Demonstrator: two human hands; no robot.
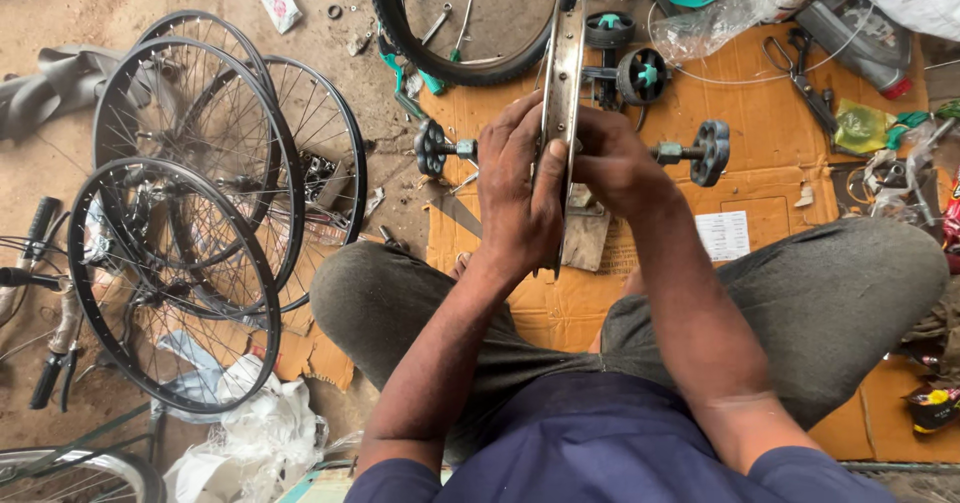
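Rim: a bare metal wheel rim (561,83) stands edge-on at the centre of the frame, running from the top edge down to the hands, above the cardboard (770,133) the person sits on
Handling: it looks stiff and fairly light, a thin hoop of bright metal; the smooth sides are probably slippery, and the hoop could likely be bent out of true by a hard squeeze or a knock
Where to hold: judged best taken by the two flat sides with a hand on each, low on the hoop, as it is here
Left hand: the left hand (518,198) lies against the rim's left side, fingers pointing up and curled toward the edge, thumb pressed on the metal, wrist slanting down toward the lower left
Right hand: the right hand (615,168) closes on the rim from the right, knuckles up, thumb tip meeting the edge near the other thumb, forearm running down to the lower right
Grip: both hands clasp the rim between them; how tightly cannot be told
Stand: a threaded axle with black knobs (712,151) crosses behind the hands
Around: spoked wheels (190,223) lean stacked at the left of the frame, a tyre (470,63) lies at the top centre, and scissors (800,73) rest at the upper right
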